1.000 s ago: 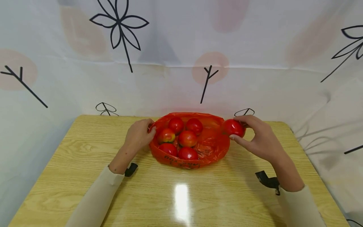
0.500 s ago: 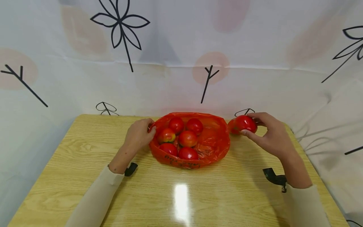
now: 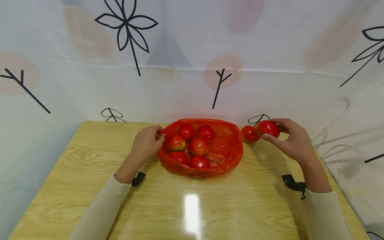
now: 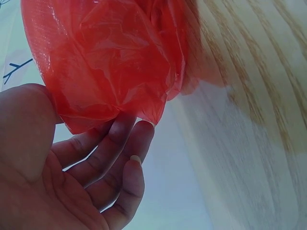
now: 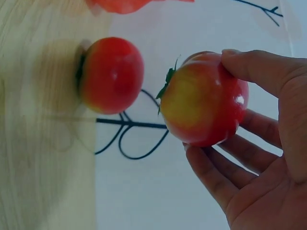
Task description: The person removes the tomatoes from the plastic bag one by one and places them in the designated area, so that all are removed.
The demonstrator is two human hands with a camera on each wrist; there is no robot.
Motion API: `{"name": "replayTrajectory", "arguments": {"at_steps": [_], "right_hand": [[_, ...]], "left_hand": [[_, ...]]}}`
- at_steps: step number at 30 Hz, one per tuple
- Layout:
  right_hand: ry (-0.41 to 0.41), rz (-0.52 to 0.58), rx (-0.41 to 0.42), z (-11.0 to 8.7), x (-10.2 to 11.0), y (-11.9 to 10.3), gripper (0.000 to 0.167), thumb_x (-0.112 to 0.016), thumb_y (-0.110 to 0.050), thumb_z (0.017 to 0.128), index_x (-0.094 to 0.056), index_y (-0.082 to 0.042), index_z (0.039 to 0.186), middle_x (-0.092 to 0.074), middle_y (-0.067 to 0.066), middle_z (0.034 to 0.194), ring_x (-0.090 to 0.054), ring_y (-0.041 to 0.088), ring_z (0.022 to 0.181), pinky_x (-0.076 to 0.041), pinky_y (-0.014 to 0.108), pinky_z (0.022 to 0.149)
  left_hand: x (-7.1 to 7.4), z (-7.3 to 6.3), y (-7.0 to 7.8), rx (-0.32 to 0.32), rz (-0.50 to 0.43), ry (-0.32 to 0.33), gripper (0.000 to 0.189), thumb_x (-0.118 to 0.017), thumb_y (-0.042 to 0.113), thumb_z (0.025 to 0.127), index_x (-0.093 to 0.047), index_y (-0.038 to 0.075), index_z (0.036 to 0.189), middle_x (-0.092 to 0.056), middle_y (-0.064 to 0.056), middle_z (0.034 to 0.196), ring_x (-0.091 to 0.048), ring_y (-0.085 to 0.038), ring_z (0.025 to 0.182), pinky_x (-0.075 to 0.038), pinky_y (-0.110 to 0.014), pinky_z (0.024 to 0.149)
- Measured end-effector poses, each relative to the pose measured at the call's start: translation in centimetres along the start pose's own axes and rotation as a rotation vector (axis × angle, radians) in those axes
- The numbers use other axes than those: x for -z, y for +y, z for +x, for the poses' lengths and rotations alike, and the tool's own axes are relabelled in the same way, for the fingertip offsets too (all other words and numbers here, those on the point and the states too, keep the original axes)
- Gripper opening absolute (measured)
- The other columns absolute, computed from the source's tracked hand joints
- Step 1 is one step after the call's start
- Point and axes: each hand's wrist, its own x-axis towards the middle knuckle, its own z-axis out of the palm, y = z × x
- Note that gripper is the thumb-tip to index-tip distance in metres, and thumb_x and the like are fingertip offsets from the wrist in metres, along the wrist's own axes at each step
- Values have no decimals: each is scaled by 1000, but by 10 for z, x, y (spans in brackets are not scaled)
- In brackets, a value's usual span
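And it's the held tomato (image 3: 268,128), out to the right of the red bag (image 3: 195,172), beyond a loose tomato (image 3: 250,134) sitting just beside the bag on the tabletop (image 3: 150,206)! The right hand (image 3: 292,140) has its fingers clamped round it. So two are out, one still in hand; six tomatoes (image 3: 198,146) remain inside the bag. A second ago the held tomato was at the bag's right rim, the loose one out of sight; left of the bag, the left hand (image 3: 147,141) pinches the edge, unchanged.
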Motion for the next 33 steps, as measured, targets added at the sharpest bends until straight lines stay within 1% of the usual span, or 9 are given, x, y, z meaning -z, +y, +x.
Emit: {"name": "replayTrajectory", "arguments": {"at_steps": [8,12,16,22,25,31,33], "right_hand": [[21,3,-73,-2,-2,22,60,-85,-14,90,-59,1,142,-62,25,136,-63,46,113,-32,-3,83],[20,0,-92,-3,-4,30,61,-84,-13,91,-57,3,143,-60,28,136,-59,49,115,-31,-3,82],[18,-2,-97,-3,-6,38,62,-84,-11,90,-56,5,144,-58,30,137,-57,52,119,-31,-4,81],[15,-2,-113,-3,-10,45,63,-83,-12,91,-55,6,144,-57,30,139,-55,51,120,-30,-5,80],[20,-7,-109,-3,-12,47,63,-83,-10,91,-55,6,144,-57,30,138,-55,50,119,-30,-5,80],[33,-19,-87,-2,-17,54,61,-83,-8,90,-56,5,143,-58,29,137,-55,49,118,-32,-2,82],[27,-33,-93,-3,-18,55,62,-83,-9,90,-56,5,144,-58,29,137,-55,48,118,-38,4,84]], "left_hand": [[1,0,2,3,15,-5,22,-64,21,101,-73,5,113,-67,-5,85,-57,-22,72,-47,-33,59],[1,0,1,2,15,-9,23,-64,21,101,-73,5,114,-67,-6,85,-56,-22,72,-47,-32,59],[1,0,1,-1,13,-11,23,-64,21,101,-73,5,114,-66,-5,84,-56,-22,70,-46,-32,58],[1,1,1,-4,14,-10,22,-64,21,101,-73,5,113,-66,-5,83,-56,-22,70,-45,-32,58],[1,1,1,-5,17,-9,21,-64,21,101,-73,5,112,-66,-5,83,-56,-22,70,-46,-32,58],[0,1,1,-6,14,-10,21,-64,21,101,-72,5,112,-66,-5,84,-56,-22,71,-47,-32,59],[0,1,0,-6,15,-11,21,-64,21,101,-72,5,112,-66,-5,84,-56,-22,71,-47,-32,59]]}}
